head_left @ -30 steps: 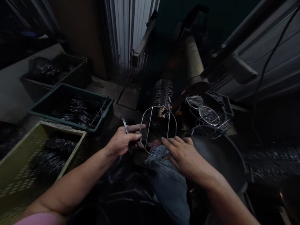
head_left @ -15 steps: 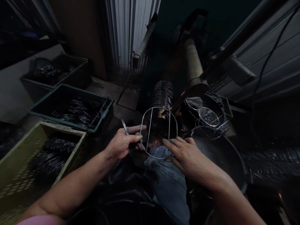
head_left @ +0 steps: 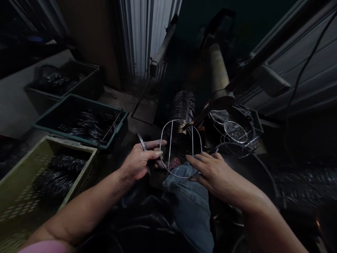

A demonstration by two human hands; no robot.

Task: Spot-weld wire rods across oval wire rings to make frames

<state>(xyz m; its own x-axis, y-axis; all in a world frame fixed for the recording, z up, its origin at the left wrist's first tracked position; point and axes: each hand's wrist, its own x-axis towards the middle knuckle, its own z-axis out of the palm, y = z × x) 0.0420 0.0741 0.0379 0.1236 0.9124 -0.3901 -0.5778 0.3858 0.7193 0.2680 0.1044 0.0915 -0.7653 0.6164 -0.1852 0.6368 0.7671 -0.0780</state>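
My left hand [head_left: 140,160] is closed round a small bundle of thin wire rings [head_left: 142,142], with the forefinger stretched toward a wire frame [head_left: 181,147]. The frame is an oval loop with two straight cross wires, standing upright above my jeans-clad knee [head_left: 184,189]. My right hand [head_left: 214,172] pinches the frame's lower right edge. The frame's top sits at the tip of a welding electrode arm [head_left: 207,107]. Behind it a stack of wire rings [head_left: 183,105] hangs on a horizontal bar.
Three plastic crates stand at the left: a pale green one [head_left: 39,175], a teal one [head_left: 81,121] and a dark one [head_left: 61,82], all holding wire parts. Finished wire pieces [head_left: 233,135] lie at the right beside a dark round basin [head_left: 247,172]. A machine cylinder [head_left: 218,70] rises behind.
Both hands and the wire frame have drifted slightly to the right. The grips look unchanged.
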